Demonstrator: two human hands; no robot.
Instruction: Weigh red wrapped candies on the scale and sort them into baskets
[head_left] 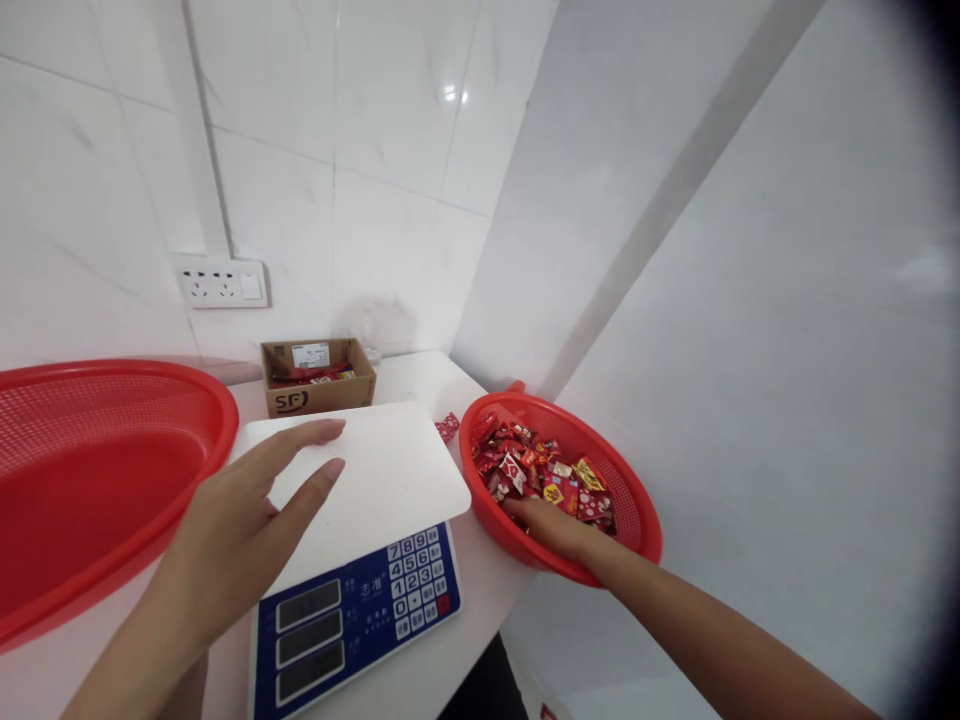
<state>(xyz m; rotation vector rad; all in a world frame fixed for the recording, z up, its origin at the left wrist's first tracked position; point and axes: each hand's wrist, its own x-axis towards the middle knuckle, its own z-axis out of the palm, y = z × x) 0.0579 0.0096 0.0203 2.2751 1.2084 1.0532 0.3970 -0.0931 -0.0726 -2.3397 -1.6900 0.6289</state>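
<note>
My left hand (pixel 255 525) hovers over the white plate (pixel 382 470) of a digital scale, thumb and fingers apart, holding nothing. Below the plate is the scale's blue panel (pixel 375 590), with dark displays and a number keypad. My right hand (pixel 544 525) reaches down into a red plastic basket (pixel 645 515). Its fingers are hidden among small wrapped candies (pixel 536 465), mostly red with some gold. Whether they grip any candy cannot be seen.
A large red basket (pixel 225 415) stands at the left. Behind the scale sits a cardboard box (pixel 322 398) with red packets inside. One red packet (pixel 448 428) lies between scale and basket. A tiled wall with a socket (pixel 221 282) rises behind; another wall borders the right.
</note>
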